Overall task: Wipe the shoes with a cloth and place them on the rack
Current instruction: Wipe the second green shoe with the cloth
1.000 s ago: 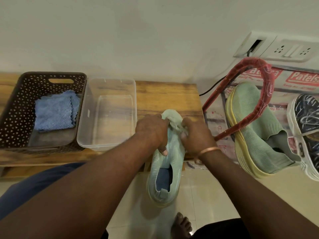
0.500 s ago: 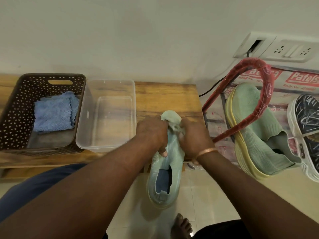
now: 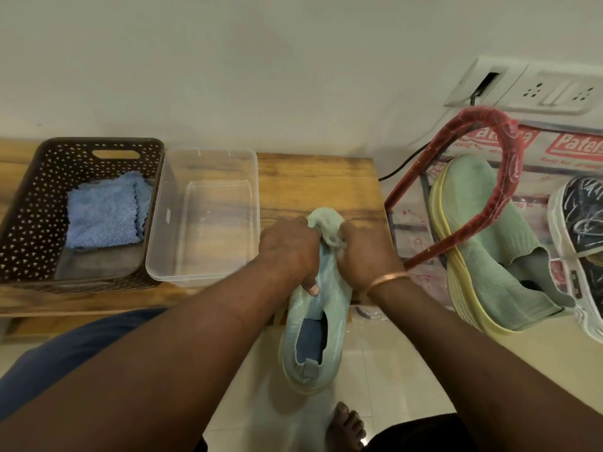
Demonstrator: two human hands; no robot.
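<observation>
As fingers (image 3: pixel 346 247) clutch cloth (image 3: pixel 326 223), shoe (image 3: pixel 336 318) seems beneath.

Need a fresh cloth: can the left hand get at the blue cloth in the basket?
Probably, once freed: the blue cloth lies uncovered in the open basket beyond the clear tub, but the left hand grips the shoe.

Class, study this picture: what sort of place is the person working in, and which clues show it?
Probably a room at home, perhaps an entryway: a shoe rack holding shoes, a switch-and-socket plate on the plain wall, and a tiled floor.
</observation>
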